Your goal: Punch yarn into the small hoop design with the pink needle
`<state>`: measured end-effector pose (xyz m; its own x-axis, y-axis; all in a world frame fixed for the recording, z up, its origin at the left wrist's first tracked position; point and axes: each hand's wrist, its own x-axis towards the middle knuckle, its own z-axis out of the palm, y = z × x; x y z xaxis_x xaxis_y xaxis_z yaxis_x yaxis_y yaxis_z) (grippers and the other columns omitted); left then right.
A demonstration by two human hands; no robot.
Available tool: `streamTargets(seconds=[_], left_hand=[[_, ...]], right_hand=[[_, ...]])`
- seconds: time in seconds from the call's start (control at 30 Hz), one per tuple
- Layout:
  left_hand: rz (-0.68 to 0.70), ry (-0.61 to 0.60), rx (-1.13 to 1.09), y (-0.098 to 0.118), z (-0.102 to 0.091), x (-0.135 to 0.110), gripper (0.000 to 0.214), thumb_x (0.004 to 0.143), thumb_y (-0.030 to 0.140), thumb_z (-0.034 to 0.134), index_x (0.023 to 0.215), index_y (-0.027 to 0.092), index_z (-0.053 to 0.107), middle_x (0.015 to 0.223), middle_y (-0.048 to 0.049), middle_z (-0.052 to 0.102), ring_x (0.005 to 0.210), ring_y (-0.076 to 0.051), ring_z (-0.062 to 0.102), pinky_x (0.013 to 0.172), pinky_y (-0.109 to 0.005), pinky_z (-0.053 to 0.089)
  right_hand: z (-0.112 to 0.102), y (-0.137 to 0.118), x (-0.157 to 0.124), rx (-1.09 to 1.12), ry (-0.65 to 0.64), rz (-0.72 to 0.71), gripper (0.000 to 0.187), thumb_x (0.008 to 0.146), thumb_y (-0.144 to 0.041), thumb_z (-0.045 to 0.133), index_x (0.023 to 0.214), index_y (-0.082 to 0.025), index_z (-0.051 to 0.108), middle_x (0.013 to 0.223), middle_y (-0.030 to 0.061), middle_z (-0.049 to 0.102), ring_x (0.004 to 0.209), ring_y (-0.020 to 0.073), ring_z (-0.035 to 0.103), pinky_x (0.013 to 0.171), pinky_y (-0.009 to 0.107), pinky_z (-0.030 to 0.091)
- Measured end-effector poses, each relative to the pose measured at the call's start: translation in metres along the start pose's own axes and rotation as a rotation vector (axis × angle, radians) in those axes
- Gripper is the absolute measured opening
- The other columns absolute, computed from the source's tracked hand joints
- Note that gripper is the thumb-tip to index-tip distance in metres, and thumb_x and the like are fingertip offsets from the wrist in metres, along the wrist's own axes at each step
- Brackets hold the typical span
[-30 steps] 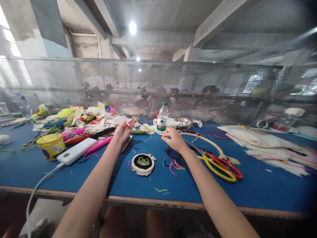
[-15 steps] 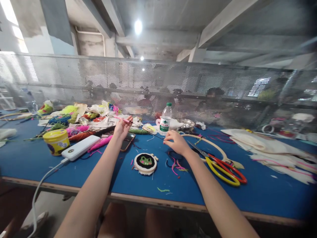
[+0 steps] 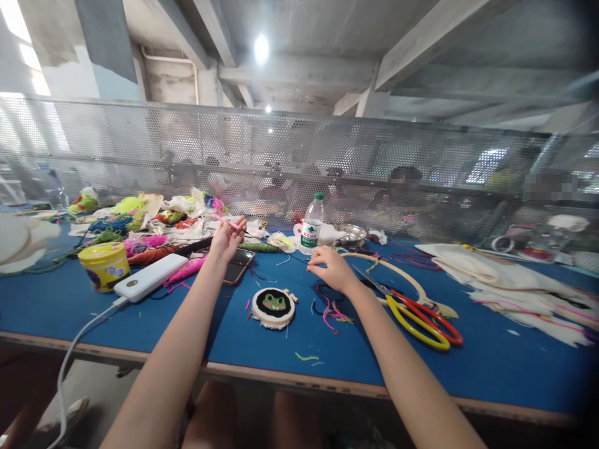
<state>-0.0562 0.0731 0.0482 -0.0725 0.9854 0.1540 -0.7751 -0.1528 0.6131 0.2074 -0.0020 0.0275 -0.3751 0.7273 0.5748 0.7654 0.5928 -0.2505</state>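
My left hand [image 3: 224, 242] is raised above the table with its fingers closed around a thin pink pen-like tool [image 3: 233, 225]. From there a dark strand of yarn [image 3: 296, 256] stretches across to my right hand [image 3: 331, 268], whose fingertips pinch it. Below and between both hands, a small round embroidery hoop [image 3: 274, 307] lies flat, with a green frog with pink cheeks on black. Yarn scraps [image 3: 333, 310] in pink and dark colours lie under my right hand. Behind my left wrist is a phone [image 3: 239, 267], partly covered by the arm.
Red-and-yellow-handled scissors [image 3: 421, 321] overlap a larger wooden hoop [image 3: 412, 274] on the right. A water bottle [image 3: 312, 226] stands behind my right hand. At left are a yellow tub [image 3: 103, 267], a cabled white power bank [image 3: 150, 279] and heaped yarn. Folded cloth [image 3: 496, 268] lies far right.
My left hand has shifted slightly left with the pink tool, and the yarn still spans both hands. A large pale cloth piece has come further into view at the left edge.
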Motion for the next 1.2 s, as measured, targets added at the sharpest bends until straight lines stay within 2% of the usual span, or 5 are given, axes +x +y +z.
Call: streamTargets(seconds=[0.3, 0.5, 0.8, 1.07, 1.2], left_hand=[[0.004, -0.070, 0.112, -0.004, 0.003, -0.004, 0.022, 0.091, 0.023, 0.033, 0.077, 0.016, 0.048, 0.083, -0.0079, 0.067, 0.082, -0.014, 0.064, 0.081, -0.028, 0.046], [-0.069, -0.145, 0.250, -0.016, 0.006, -0.008, 0.018, 0.084, 0.025, 0.049, 0.069, 0.014, 0.051, 0.087, -0.0109, 0.067, 0.082, -0.017, 0.063, 0.080, -0.031, 0.044], [-0.121, -0.163, 0.340, -0.026, 0.004, -0.012, 0.011, 0.079, 0.014, 0.055, 0.067, 0.014, 0.054, 0.064, -0.0031, 0.064, 0.062, -0.011, 0.060, 0.068, -0.025, 0.045], [-0.134, -0.141, 0.331, -0.029, 0.001, -0.007, 0.013, 0.081, 0.005, 0.048, 0.080, 0.012, 0.059, 0.075, -0.0063, 0.065, 0.068, -0.013, 0.062, 0.068, -0.025, 0.046], [-0.134, -0.121, 0.335, -0.030, -0.002, -0.006, 0.010, 0.079, 0.005, 0.052, 0.075, 0.012, 0.058, 0.071, -0.0058, 0.065, 0.066, -0.013, 0.062, 0.068, -0.025, 0.046]], right_hand=[[0.001, -0.002, 0.001, -0.029, -0.018, 0.040, 0.018, 0.070, -0.016, 0.057, 0.055, -0.021, 0.066, 0.069, 0.0031, 0.057, 0.073, 0.0179, 0.049, 0.068, 0.030, 0.038], [0.003, -0.005, 0.001, -0.054, -0.052, 0.108, 0.018, 0.074, -0.021, 0.054, 0.063, -0.021, 0.068, 0.079, 0.0034, 0.062, 0.078, 0.0184, 0.054, 0.066, 0.028, 0.038], [0.001, -0.009, -0.001, -0.120, -0.082, 0.264, 0.022, 0.078, -0.025, 0.049, 0.064, -0.024, 0.066, 0.060, -0.0001, 0.066, 0.059, 0.0164, 0.058, 0.049, 0.025, 0.028], [-0.001, -0.012, -0.001, -0.116, -0.108, 0.285, 0.023, 0.077, -0.025, 0.049, 0.060, -0.024, 0.064, 0.059, -0.0013, 0.065, 0.060, 0.0155, 0.058, 0.049, 0.024, 0.027], [-0.001, -0.015, 0.000, -0.103, -0.130, 0.279, 0.023, 0.078, -0.025, 0.049, 0.060, -0.024, 0.064, 0.060, -0.0018, 0.066, 0.060, 0.0145, 0.058, 0.050, 0.023, 0.028]])
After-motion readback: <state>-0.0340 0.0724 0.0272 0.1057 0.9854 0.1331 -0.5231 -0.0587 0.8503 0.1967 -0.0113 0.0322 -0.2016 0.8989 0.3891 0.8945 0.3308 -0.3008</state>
